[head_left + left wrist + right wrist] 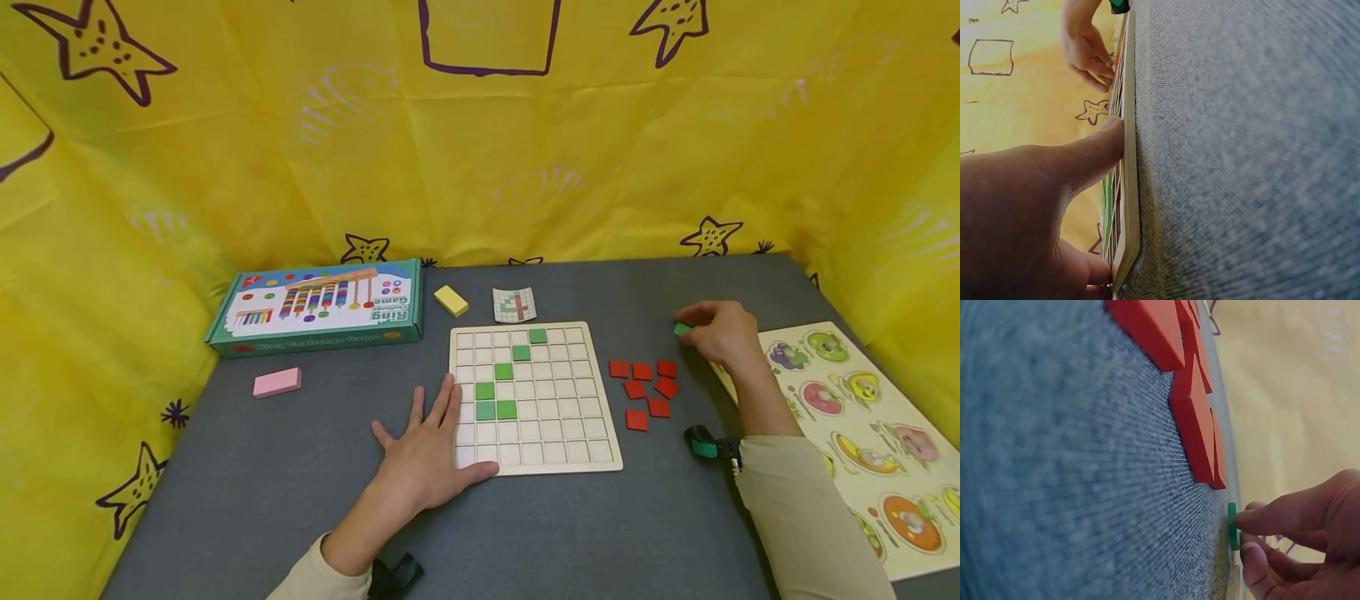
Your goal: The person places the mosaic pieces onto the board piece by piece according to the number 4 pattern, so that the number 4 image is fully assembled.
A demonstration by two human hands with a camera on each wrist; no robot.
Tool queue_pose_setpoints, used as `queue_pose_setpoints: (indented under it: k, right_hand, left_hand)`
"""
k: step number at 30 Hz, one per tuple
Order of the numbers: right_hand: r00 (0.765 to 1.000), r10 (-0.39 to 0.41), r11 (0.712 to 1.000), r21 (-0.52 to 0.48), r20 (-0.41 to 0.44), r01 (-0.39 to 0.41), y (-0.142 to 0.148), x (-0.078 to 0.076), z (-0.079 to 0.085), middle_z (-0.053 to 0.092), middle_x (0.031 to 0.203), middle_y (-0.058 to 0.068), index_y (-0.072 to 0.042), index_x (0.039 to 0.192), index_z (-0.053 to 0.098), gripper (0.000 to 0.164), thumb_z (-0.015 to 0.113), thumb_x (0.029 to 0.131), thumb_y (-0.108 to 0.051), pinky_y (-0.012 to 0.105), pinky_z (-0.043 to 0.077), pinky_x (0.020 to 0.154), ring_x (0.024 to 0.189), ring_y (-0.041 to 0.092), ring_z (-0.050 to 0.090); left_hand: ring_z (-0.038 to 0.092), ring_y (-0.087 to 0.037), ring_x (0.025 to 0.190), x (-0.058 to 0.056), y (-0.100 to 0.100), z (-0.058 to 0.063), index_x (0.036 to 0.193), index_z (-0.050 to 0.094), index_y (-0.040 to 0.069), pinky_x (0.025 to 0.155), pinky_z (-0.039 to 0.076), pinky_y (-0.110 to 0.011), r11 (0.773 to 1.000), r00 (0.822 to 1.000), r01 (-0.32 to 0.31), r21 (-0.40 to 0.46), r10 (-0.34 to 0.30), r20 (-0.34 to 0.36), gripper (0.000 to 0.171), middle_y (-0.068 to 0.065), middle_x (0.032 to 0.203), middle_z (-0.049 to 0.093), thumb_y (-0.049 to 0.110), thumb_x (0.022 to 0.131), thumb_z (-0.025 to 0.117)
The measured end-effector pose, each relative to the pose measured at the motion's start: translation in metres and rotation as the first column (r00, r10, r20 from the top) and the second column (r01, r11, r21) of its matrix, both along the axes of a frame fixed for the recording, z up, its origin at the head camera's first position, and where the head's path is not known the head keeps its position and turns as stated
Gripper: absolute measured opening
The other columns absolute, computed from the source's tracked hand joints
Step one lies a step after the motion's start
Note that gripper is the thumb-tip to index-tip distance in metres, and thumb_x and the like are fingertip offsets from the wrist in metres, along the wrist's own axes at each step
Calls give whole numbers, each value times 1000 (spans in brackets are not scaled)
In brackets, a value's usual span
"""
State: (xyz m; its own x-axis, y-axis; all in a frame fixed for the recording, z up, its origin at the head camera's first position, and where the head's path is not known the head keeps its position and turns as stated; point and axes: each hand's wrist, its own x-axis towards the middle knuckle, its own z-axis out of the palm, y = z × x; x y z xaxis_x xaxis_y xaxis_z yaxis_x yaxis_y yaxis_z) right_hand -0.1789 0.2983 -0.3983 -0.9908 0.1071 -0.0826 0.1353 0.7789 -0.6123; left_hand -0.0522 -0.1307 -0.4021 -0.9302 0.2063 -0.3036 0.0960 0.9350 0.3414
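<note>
My left hand [423, 458] lies with straight, spread fingers at the left edge and lower-left corner of a pale grid board [555, 450]. In the left wrist view its thumb [1107, 137] rests on the board's rim. Several green square tiles [504, 372] sit in the board's cells, most of them in a diagonal line. To the right of the board, my right hand [722, 337] pinches a green tile [1233, 526] between thumb and fingertips, close over the table. Several red square tiles [635, 389] lie loose between the board and that hand.
A small printed grid card [514, 305] and a yellow block [452, 301] lie behind the board. A ring game box [322, 308] stands at the back left, with a pink block [277, 382] before it. A fruit picture board [847, 417] lies under the right forearm.
</note>
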Motion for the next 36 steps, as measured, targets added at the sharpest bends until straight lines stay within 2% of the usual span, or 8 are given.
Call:
queue_pose_setpoints:
  k: [8,16,24,29,36]
  right_hand:
    - [1000,19,999,34,4,-19,0,0,-1,69,120,31,4,123,72,35,72,89,-6,46,48,82,118,50,51]
    - [998,60,998,25,17,-61,-1,0,0,71,120,30,3,124,72,35,73,91,-8,35,48,76,113,46,57]
    - [994,98,995,10,-52,-98,-11,2,7,73,118,29,2,122,74,33,76,92,-12,29,52,65,103,44,70]
    - [993,110,994,-25,-45,-111,-22,6,13,74,116,27,-1,123,75,33,77,91,-12,27,53,66,102,41,72]
    - [986,159,985,-54,-42,-162,-42,11,21,78,105,20,-4,119,78,32,79,88,-11,27,53,70,94,29,72]
  left_hand:
    - [9,-44,161,0,1,2,169,17,16,98,5,-96,1000,1000,5,-1,-5,-2,117,1,177,5,74,83,71]
    - [10,-44,161,1,1,2,169,18,16,98,6,-96,1000,1000,3,-6,-3,-7,117,1,177,6,75,83,72]
    - [10,-44,161,1,1,3,169,18,16,99,6,-95,1000,1000,-1,-4,0,-4,117,1,177,6,74,83,72]
    - [9,-44,161,1,0,1,169,18,16,98,6,-96,1000,1000,1,-6,-1,-9,117,1,177,6,74,83,72]
    - [10,-45,161,2,0,2,168,19,15,98,6,-96,1000,1000,3,-2,-3,-14,117,0,177,7,74,83,72]
